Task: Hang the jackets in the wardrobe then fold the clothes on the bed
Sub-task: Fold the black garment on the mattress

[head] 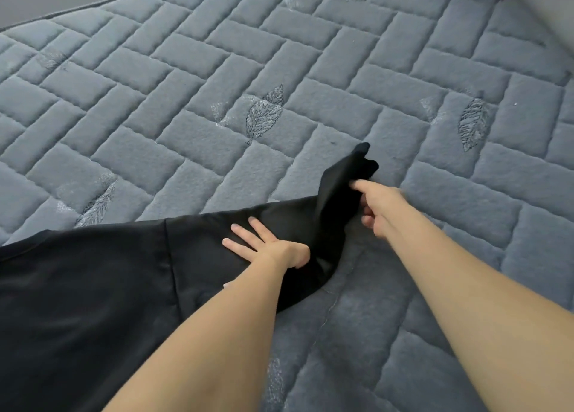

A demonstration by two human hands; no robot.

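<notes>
A black garment (93, 287) lies spread over the lower left of the bed (217, 70), which has a grey-blue quilted cover. My left hand (267, 244) presses flat on the cloth with its fingers straight and spread. To its right, my right hand (375, 206) pinches the garment's sleeve end (344, 178) and holds it lifted off the cover, so the sleeve stands up in a fold between the two hands. The garment's lower part runs out of view at the left and bottom edges.
The quilted cover carries embroidered leaf motifs (264, 116) and stretches far to the back and right. The bed's far edge (93, 4) runs along the top left, with a dark wall behind it. A pale surface (543, 1) shows at the top right corner.
</notes>
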